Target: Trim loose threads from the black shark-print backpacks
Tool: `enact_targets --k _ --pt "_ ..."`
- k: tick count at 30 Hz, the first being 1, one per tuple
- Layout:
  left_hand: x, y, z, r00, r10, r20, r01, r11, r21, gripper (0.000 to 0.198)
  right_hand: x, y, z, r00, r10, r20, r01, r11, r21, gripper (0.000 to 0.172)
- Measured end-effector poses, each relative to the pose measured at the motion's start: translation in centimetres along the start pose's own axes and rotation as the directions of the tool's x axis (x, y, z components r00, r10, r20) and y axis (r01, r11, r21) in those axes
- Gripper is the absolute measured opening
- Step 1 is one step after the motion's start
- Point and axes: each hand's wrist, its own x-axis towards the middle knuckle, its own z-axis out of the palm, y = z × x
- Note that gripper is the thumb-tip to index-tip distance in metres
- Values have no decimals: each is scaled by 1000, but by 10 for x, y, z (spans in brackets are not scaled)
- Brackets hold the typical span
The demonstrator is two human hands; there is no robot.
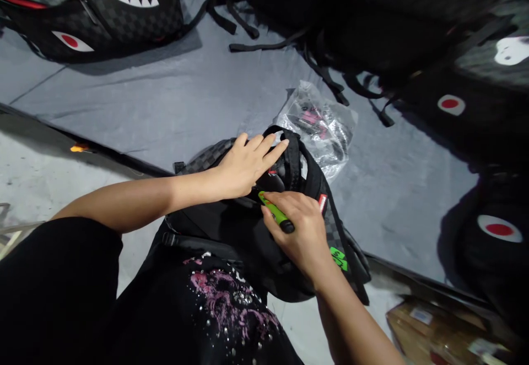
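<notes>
A black backpack (231,223) with a dark checkered pattern leans at the table's near edge, against my body. My right hand (301,227) is closed around a bright green tool (273,210) with a black end. The tool's far tip points into the top of the bag, and its exact kind is not clear. Fingers spread, my left hand (250,168) lies across the bag's top by the black carry handle (293,158). A green tag (339,258) shows low on the bag's right side.
Behind the bag, a crumpled clear plastic bag (320,125) with pink print lies on the grey-covered table (173,101). A shark-face backpack (103,15) sits at upper left. More black bags (413,67) with loose straps fill the right. Below stands a cardboard box (430,326).
</notes>
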Motion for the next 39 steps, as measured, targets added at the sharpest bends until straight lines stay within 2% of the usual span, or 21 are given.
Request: enact_targets --k 5,9,12,15,18,22,25,31,39 --pt "0 -1 0 1000 -2 12 2 1000 -22 99 1 -5 1 997 72 20 -72 997 3 20" --pt "0 -2 1 1000 -3 15 3 999 -36 96 2 -10 1 998 59 17 -60 998 7 19" --pt "0 -2 2 1000 -2 11 3 999 -40 95 3 -13 2 998 65 -13 -66 997 -28 18" --pt "-1 -2 2 1000 -4 8 5 999 -35 92 4 -15 3 999 40 -27 -39 999 20 18" --pt "-1 -2 4 1000 1 -9 -1 999 -33 95 3 -15 4 995 73 -69 -75 996 -40 16" --pt "-1 -2 6 1000 3 -28 -4 999 -34 97 1 -17 5 994 100 -45 -99 995 14 16" --pt "0 -2 7 1000 -2 -26 1 999 -40 99 0 -18 6 986 145 -85 -148 989 -26 17" --pt "-1 0 4 999 -25 -24 23 999 -47 97 -1 -15 7 991 88 -101 -92 995 -33 19" --pt "-2 1 6 993 -34 -113 35 999 13 99 2 -3 18 986 48 -157 -52 999 -18 20"
